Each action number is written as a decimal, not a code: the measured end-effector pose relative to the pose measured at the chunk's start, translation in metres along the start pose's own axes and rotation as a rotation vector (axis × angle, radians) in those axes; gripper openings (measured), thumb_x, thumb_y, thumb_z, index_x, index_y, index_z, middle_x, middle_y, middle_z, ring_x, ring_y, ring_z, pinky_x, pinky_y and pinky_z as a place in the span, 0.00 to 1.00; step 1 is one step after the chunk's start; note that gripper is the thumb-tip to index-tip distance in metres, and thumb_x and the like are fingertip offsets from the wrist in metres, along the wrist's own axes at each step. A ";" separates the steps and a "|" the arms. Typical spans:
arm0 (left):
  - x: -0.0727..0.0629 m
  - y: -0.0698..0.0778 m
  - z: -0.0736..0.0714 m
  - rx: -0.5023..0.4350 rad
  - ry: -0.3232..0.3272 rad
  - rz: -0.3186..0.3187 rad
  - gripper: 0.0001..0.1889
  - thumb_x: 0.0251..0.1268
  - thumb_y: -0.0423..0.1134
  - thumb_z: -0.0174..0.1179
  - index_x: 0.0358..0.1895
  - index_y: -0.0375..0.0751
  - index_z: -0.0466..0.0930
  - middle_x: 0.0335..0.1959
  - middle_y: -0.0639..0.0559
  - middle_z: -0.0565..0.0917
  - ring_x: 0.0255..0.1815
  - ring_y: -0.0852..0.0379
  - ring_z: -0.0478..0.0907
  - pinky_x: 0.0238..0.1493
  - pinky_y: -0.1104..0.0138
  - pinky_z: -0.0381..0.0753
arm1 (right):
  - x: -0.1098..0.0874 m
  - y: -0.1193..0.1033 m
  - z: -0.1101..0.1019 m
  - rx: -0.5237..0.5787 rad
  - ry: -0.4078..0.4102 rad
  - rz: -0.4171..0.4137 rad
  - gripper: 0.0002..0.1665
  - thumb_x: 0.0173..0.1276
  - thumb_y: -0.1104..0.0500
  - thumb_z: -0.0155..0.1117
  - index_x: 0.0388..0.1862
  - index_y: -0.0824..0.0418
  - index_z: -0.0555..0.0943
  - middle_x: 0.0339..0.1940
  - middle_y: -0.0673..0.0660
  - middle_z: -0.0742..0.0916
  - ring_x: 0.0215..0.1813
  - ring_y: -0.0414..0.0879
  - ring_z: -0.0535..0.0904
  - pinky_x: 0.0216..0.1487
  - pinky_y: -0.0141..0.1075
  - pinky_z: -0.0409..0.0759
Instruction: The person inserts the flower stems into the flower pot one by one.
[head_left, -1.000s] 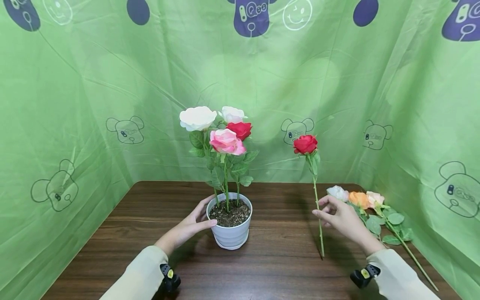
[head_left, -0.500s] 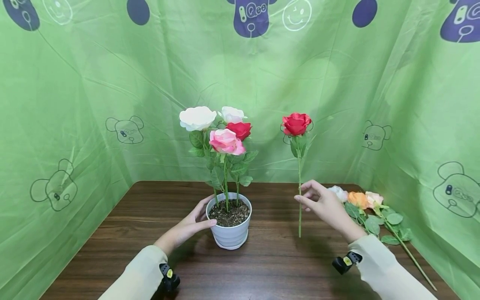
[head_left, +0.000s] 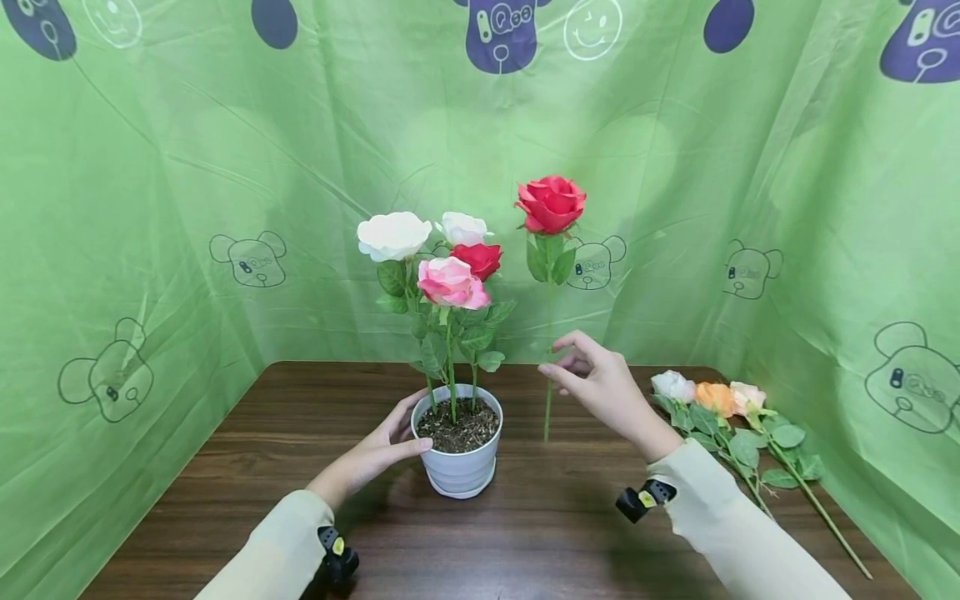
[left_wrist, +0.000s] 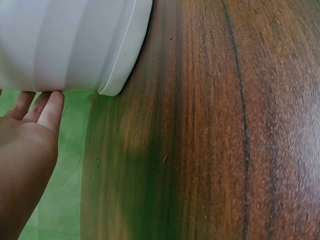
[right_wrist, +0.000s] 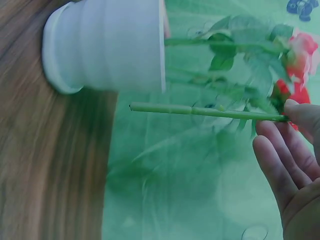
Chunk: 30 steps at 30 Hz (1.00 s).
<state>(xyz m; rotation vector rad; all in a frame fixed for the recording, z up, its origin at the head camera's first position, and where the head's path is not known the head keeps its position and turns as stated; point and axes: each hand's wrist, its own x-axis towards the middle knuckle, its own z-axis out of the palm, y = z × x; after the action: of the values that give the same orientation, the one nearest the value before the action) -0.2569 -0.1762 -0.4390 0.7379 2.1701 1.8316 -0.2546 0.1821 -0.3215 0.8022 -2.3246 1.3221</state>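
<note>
A white flowerpot [head_left: 461, 473] filled with dark soil stands on the table, holding two white roses, a red rose and a pink rose [head_left: 452, 282] on upright stems. My left hand [head_left: 381, 442] holds the pot by its left side, thumb along the rim; in the left wrist view its fingers [left_wrist: 51, 111] touch the wall. To the pot's right, my right hand [head_left: 600, 387] pinches the stem of another red rose [head_left: 551, 205] between thumb and fingers. That rose is upright, bloom above the potted ones. In the right wrist view, its bare stem end [right_wrist: 160, 108] hangs beside the pot, above the table.
White, orange and peach roses [head_left: 748, 398] lie with their leafy stems on the right side of the wooden table [head_left: 300, 417]. A green printed curtain [head_left: 300, 167] surrounds the table at the back and sides. Dark cameras sit on both wrists.
My right hand has moved left and upward with the red rose, bringing it closer to the pot and more upright. My left hand stays on the pot.
</note>
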 end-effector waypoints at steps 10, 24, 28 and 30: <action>0.001 -0.002 -0.001 0.005 -0.003 0.013 0.41 0.72 0.38 0.60 0.81 0.57 0.47 0.80 0.46 0.52 0.80 0.44 0.46 0.75 0.48 0.47 | 0.021 -0.025 0.031 0.127 -0.008 -0.126 0.15 0.67 0.63 0.71 0.50 0.62 0.78 0.30 0.58 0.87 0.29 0.45 0.86 0.32 0.42 0.86; 0.001 -0.002 0.000 -0.021 -0.014 0.012 0.41 0.73 0.37 0.59 0.81 0.57 0.46 0.80 0.45 0.52 0.79 0.43 0.48 0.74 0.46 0.51 | 0.036 -0.048 0.078 0.117 -0.017 -0.162 0.12 0.70 0.57 0.69 0.50 0.56 0.80 0.34 0.49 0.88 0.34 0.39 0.86 0.35 0.39 0.85; 0.001 -0.002 0.000 -0.018 -0.014 0.004 0.41 0.73 0.38 0.59 0.81 0.57 0.45 0.80 0.45 0.52 0.79 0.43 0.47 0.74 0.46 0.51 | 0.037 -0.049 0.092 0.117 -0.031 -0.156 0.10 0.71 0.56 0.68 0.49 0.51 0.80 0.34 0.45 0.87 0.34 0.39 0.86 0.35 0.37 0.84; 0.001 -0.001 0.000 -0.016 -0.015 -0.001 0.41 0.73 0.38 0.59 0.81 0.57 0.45 0.80 0.45 0.52 0.79 0.43 0.47 0.74 0.46 0.50 | 0.038 -0.048 0.099 0.140 -0.040 -0.160 0.09 0.71 0.56 0.68 0.48 0.52 0.81 0.34 0.45 0.88 0.34 0.44 0.86 0.34 0.36 0.84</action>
<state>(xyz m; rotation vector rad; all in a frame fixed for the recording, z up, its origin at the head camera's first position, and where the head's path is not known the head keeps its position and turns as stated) -0.2581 -0.1763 -0.4403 0.7452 2.1432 1.8347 -0.2561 0.0659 -0.3185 1.0438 -2.1643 1.4209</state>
